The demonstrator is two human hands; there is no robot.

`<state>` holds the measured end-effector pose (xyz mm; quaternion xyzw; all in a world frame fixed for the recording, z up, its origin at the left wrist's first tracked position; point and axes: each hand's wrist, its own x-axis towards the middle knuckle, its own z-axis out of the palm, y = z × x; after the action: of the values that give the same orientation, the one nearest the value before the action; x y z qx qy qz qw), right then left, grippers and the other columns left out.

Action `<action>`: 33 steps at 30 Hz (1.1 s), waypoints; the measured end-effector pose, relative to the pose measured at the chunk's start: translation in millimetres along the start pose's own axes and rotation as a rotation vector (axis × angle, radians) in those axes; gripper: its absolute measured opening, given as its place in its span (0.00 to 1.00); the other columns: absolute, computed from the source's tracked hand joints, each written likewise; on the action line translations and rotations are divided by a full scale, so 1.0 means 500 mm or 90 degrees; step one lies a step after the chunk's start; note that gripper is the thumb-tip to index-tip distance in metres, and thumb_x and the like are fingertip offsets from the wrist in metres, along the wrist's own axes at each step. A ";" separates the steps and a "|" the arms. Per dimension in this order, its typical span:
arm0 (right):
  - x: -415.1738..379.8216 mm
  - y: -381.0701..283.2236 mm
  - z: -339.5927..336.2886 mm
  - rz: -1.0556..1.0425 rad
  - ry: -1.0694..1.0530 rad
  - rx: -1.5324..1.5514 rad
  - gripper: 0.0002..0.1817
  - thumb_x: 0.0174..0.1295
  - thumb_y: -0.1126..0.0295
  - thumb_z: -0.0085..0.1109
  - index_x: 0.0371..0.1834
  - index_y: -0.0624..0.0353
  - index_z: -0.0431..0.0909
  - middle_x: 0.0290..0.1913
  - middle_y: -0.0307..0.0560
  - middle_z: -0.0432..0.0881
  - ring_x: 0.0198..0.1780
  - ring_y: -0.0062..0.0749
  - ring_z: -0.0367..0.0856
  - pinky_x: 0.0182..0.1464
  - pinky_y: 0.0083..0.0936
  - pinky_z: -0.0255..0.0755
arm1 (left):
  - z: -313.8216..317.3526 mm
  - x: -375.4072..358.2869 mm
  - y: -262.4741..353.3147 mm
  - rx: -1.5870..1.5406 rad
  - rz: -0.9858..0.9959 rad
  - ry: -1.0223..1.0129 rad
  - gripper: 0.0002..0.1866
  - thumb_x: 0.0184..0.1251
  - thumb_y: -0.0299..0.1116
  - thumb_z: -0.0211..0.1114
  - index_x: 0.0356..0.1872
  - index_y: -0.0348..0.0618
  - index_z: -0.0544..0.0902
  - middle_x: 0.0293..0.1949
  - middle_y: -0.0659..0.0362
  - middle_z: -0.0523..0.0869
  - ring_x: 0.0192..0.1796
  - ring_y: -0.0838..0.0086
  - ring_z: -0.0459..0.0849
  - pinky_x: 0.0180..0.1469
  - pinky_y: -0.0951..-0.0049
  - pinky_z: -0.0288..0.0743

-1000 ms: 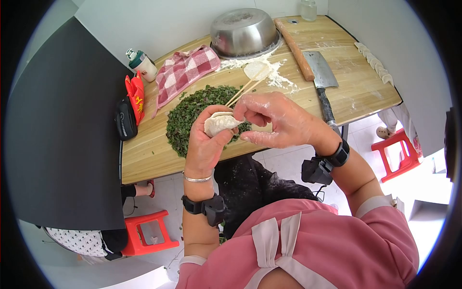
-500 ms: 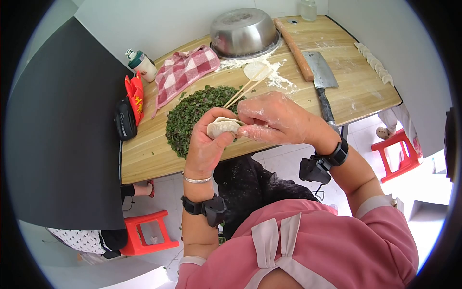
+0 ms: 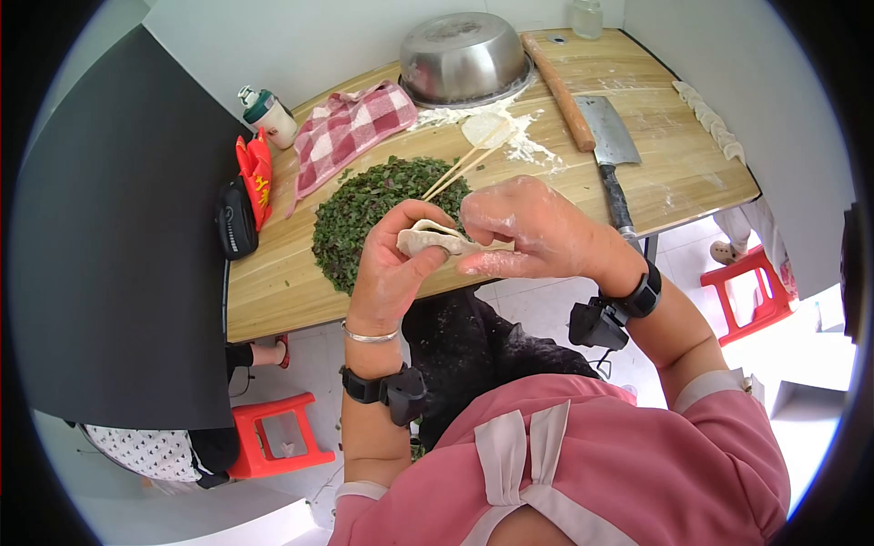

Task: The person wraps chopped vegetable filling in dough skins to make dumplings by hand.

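Note:
A partly folded dumpling (image 3: 428, 240) is held in my left hand (image 3: 387, 259), pinched between thumb and fingers. Its pale dough rim gapes at the top, with a dark gap inside. My right hand (image 3: 533, 227), dusted with flour, is at the dumpling's right end, thumb and index finger apart. Just behind both hands lies a heap of chopped green leaves (image 3: 373, 205) on the wooden table (image 3: 273, 305). A pair of chopsticks (image 3: 455, 173) rests in the heap, tips hidden among the leaves. Beyond them a round dough wrapper (image 3: 487, 130) lies on scattered flour.
An upturned steel basin (image 3: 462, 59) stands at the back, beside a rolling pin (image 3: 560, 96) and a cleaver (image 3: 608, 132). Finished dumplings (image 3: 710, 123) line the right edge. A checked cloth (image 3: 350, 132), a bottle (image 3: 269, 116) and a black case (image 3: 237, 223) sit left.
My right thumb and index finger have spread apart and shifted slightly right. The dumpling in my left hand has tilted, showing more of its open top.

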<state>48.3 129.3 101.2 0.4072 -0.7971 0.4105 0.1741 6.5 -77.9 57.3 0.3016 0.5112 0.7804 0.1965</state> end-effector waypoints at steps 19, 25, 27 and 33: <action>-0.021 0.005 -0.019 0.022 -0.028 -0.141 0.12 0.57 0.68 0.63 0.26 0.59 0.68 0.20 0.47 0.69 0.23 0.48 0.71 0.25 0.37 0.63 | 0.030 0.013 0.019 0.227 -0.045 -0.034 0.13 0.58 0.25 0.68 0.44 0.38 0.79 0.37 0.66 0.81 0.40 0.87 0.76 0.42 0.86 0.70; -0.030 0.031 -0.005 0.011 0.025 -0.167 0.09 0.57 0.69 0.63 0.30 0.58 0.71 0.21 0.48 0.71 0.24 0.49 0.73 0.26 0.39 0.64 | 0.047 0.028 0.021 0.213 -0.105 -0.019 0.12 0.60 0.25 0.66 0.44 0.38 0.79 0.37 0.67 0.80 0.39 0.87 0.74 0.40 0.86 0.69; -0.034 0.037 -0.003 -0.018 0.056 -0.185 0.09 0.57 0.70 0.62 0.32 0.59 0.71 0.21 0.48 0.71 0.25 0.50 0.73 0.26 0.40 0.64 | 0.036 0.031 0.011 0.220 -0.093 -0.011 0.12 0.60 0.24 0.66 0.44 0.38 0.78 0.36 0.68 0.80 0.38 0.87 0.74 0.40 0.86 0.69; -0.037 0.043 -0.027 0.022 -0.053 -0.179 0.12 0.59 0.61 0.61 0.35 0.58 0.75 0.19 0.48 0.74 0.24 0.47 0.76 0.26 0.37 0.68 | 0.027 0.038 0.004 0.260 -0.088 -0.024 0.11 0.60 0.25 0.66 0.44 0.38 0.79 0.35 0.69 0.78 0.37 0.88 0.73 0.39 0.86 0.68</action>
<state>41.9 156.7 87.1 0.3816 -0.8602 0.2803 0.1893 1.6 -58.3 68.3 0.3137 0.6744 0.6396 0.1942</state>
